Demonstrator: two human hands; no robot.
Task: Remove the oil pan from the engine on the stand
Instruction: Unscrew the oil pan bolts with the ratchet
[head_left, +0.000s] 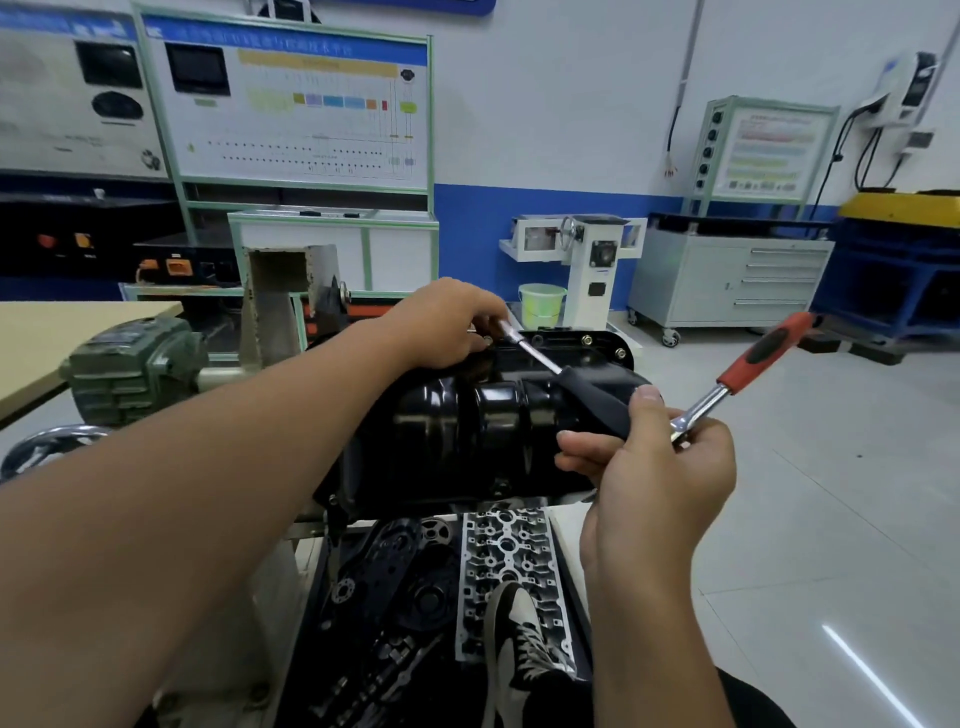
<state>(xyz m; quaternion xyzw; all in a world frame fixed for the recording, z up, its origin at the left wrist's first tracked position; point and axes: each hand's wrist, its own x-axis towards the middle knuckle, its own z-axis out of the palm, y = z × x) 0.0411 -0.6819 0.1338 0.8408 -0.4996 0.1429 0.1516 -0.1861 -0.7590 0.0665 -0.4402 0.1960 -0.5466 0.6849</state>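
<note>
The glossy black oil pan (467, 421) sits on top of the upturned engine on the stand, with bolts (587, 340) still showing along its far flange. My left hand (447, 325) reaches over the pan's far left edge and pinches the metal tip of a black-handled driver (571, 387) against the flange. My right hand (649, 467) grips that driver's black handle together with the head of a ratchet (748, 374) whose red and black handle points up to the right.
Below the engine a tray holds a cylinder head (511, 566), timing covers and a camshaft. My shoe (524, 639) rests near it. A grey gearbox (135, 364) and handwheel (47, 447) stand at the left. A green bucket (541, 304) and cabinets stand behind.
</note>
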